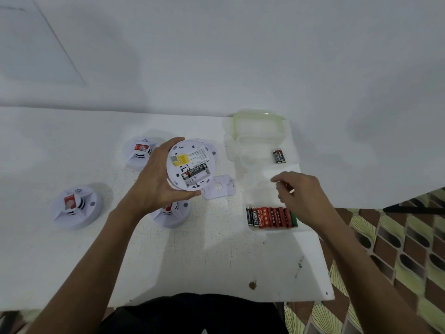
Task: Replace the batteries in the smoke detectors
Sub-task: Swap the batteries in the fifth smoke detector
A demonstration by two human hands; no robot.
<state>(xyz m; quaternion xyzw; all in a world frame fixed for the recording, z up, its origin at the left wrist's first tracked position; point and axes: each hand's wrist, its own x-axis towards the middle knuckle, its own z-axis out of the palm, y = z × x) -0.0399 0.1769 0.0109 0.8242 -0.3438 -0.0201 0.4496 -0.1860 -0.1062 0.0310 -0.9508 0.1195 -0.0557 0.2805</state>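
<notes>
Head view: our left hand grips the upturned smoke detector at centre, an Eveready battery seated inside; at three o'clock our right hand hovers above the battery row, and we cannot tell its grip.

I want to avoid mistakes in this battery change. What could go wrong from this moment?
1. The left hand alone holds the detector with its compartment open; the battery inside might slip out.
2. The battery row near the right hand mixes black, red and green cells, and two batteries lie apart; used and fresh cells could get confused.
</notes>
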